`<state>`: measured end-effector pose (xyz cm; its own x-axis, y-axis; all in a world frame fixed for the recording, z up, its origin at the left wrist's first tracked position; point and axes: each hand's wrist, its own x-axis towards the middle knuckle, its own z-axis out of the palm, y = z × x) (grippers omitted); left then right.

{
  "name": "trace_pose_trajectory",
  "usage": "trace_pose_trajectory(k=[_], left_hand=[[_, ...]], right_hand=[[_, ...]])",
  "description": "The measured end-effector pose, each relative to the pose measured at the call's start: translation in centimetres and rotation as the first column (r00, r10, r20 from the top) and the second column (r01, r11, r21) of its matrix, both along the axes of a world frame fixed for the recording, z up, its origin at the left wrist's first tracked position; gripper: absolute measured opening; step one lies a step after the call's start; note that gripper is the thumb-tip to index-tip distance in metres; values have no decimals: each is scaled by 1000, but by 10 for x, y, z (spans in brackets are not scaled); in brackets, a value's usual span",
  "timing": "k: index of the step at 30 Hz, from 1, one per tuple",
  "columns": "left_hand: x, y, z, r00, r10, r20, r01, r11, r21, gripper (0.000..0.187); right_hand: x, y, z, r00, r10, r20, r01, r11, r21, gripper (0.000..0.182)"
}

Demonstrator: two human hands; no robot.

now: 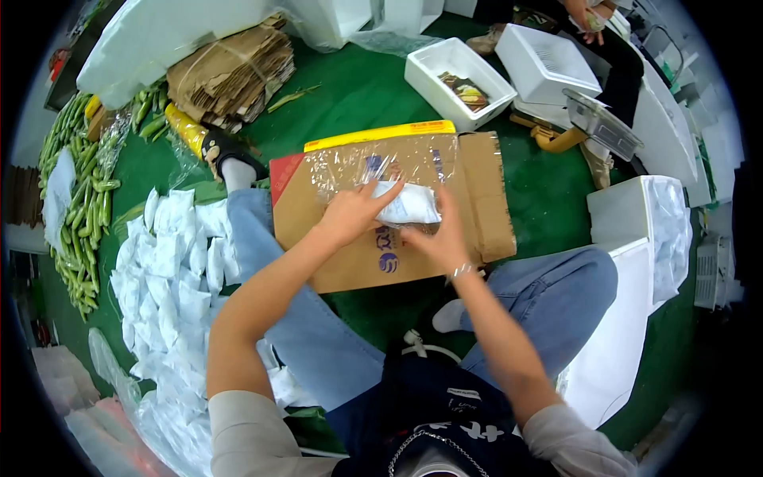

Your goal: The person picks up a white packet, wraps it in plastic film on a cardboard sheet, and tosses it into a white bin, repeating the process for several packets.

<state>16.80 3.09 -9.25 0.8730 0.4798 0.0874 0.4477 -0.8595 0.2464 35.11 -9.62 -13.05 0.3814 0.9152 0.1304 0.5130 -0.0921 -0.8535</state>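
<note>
A person seated on a green floor (373, 87) works over a flattened cardboard sheet (477, 199) laid across the lap, a clear plastic bag (373, 163) spread on top of it. The left hand (350, 213) presses down at the edge of a small white pouch (409, 205) that lies on the plastic at the middle of the cardboard, its fingers together and bearing on the pouch's left end. The right hand (441, 238) comes in from the other side, fingers curled at the pouch's lower right edge; whether they actually pinch it cannot be told. To the person's left, a heap of similar white pouches (167, 278) spreads across the floor, and beyond it lie rows of green cucumbers (79, 207) along the edge of the mat. A stack of folded brown cardboard (230, 71) sits at the far left, and white foam boxes (457, 75) stand beyond the cardboard sheet, one holding something dark. Another person's hands (592, 16) show at the top right, well apart from the work.
</note>
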Motion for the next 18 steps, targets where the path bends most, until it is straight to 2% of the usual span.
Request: trace_pose_trajectory(k=[1,2,4,6,8,9,10,11,12,13,14,15,16,17,18], left_hand=[[0,0,8,999,-31,14,31,999,7,88],[1,-1,8,999,-41,15,41,999,8,88],[1,2,9,1000,-1,-22,0,999,-40,79],[3,8,7,1000,4,-9,-4,1000,-11,76],[4,-7,11,1000,-3,5,3,1000,-6,73],[8,-12,21,1000,8,-8,-8,999,-43,72],[10,-19,30,999,14,-29,-17,997,-80,71],[13,-29,35,1000,6,-3,-6,998,-61,69],[15,-37,44,1000,1,-5,-2,999,-48,69],[16,-45,54,999,24,-34,-27,996,-88,67],[16,-51,62,997,48,-64,-56,990,-131,64],[15,-54,70,996,87,-26,-91,979,-185,51],[11,-52,70,995,89,-35,-94,979,-180,51],[6,-47,66,986,159,-56,-168,888,-428,50],[1,-45,59,969,228,-89,-230,725,-650,53]], right_hand=[[-9,-26,2,970,13,244,14,994,-110,92],[-15,-42,5,885,52,462,55,975,-215,82],[22,-60,-26,854,-34,519,67,997,-44,53],[45,-56,13,939,-262,222,281,958,-58,24],[60,-30,77,952,-290,101,294,955,-31,17],[67,-12,104,960,-275,46,278,957,-77,16],[67,4,121,964,-266,-16,262,957,-122,15],[65,22,121,971,-238,-13,236,967,-95,14],[59,37,117,979,-205,-9,204,977,-65,13],[48,46,114,974,-114,195,125,991,-45,12],[35,53,119,920,-21,392,42,998,-44,12],[20,43,119,860,135,491,-73,987,-144,13],[2,21,122,774,288,565,-172,953,-251,16],[-5,-2,119,778,401,484,-319,915,-246,29],[-5,-27,114,754,519,404,-464,855,-233,44]])
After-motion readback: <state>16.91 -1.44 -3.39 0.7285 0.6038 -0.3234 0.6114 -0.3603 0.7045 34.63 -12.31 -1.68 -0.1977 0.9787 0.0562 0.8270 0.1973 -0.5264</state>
